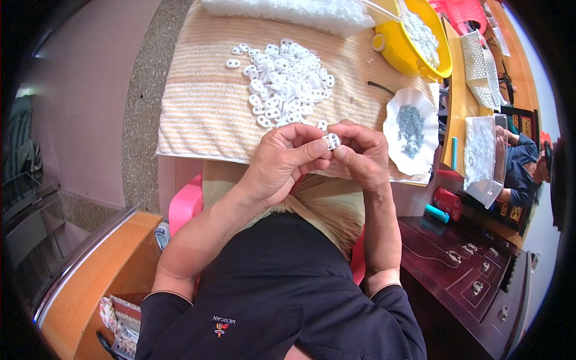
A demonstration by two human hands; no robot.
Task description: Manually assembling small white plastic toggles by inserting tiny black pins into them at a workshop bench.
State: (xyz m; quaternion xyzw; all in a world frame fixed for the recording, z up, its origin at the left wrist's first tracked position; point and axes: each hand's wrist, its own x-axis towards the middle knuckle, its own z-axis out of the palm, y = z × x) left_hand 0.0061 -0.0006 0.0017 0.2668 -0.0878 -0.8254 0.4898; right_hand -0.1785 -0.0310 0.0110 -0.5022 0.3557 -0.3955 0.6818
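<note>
Pinched at the fingertips of both hands is a small white plastic piece with two holes [332,141], held just over the near edge of the towel. The thumb and forefinger of my left hand [287,157] close on its left side. My right hand [362,155] grips it from the right, thumb below and forefinger above; the fingers hide part of it. Right behind my fingers lies another white two-hole piece [323,125]. Beyond it spreads a heap of similar white pieces [285,84] on the striped towel [201,90].
A scalloped white dish [393,129] of tiny grey pieces stands to the right. Farther back are a yellow basin [393,45] with white parts and a clear bag-like pack of white parts [294,15]. At far right, another person [525,165] works by a tray [480,156].
</note>
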